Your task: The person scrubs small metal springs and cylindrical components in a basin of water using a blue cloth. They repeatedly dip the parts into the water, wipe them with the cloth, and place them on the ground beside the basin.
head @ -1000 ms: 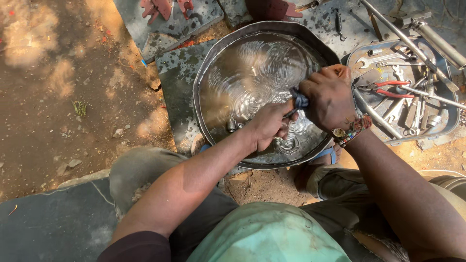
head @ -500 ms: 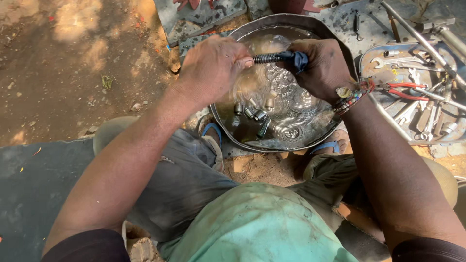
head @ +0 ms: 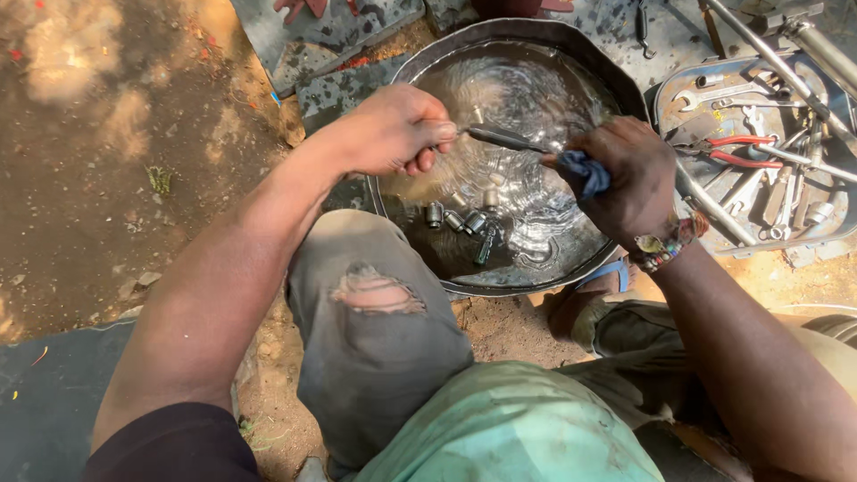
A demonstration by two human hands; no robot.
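Both hands are now lifting clear of the liquid in the round metal basin (head: pixel 625 80), where a second ago they were down among the parts. The left hand (head: pixel 393 132) is pinching one end of a dark metal rod (head: pixel 507 138) above the basin; the right hand (head: pixel 625 174) is clamping a blue rag (head: pixel 585 171) around its other end. Small sockets (head: pixel 460 219) are lying in the basin below. Right of the basin, a tool tray (head: pixel 665 103) is holding red-handled pliers (head: pixel 745 150).

Over a round dark metal basin (head: pixel 625 85) of rippling liquid, the left hand (head: pixel 393 129) pinches one end of a slim dark metal rod (head: pixel 504 138). The right hand (head: pixel 625 174) closes on the rod's other end through a blue cloth (head: pixel 585 174). Small metal sockets (head: pixel 460 219) lie submerged below. A grey metal tray (head: pixel 669 98) of wrenches and red-handled pliers (head: pixel 745 152) sits beside the basin.
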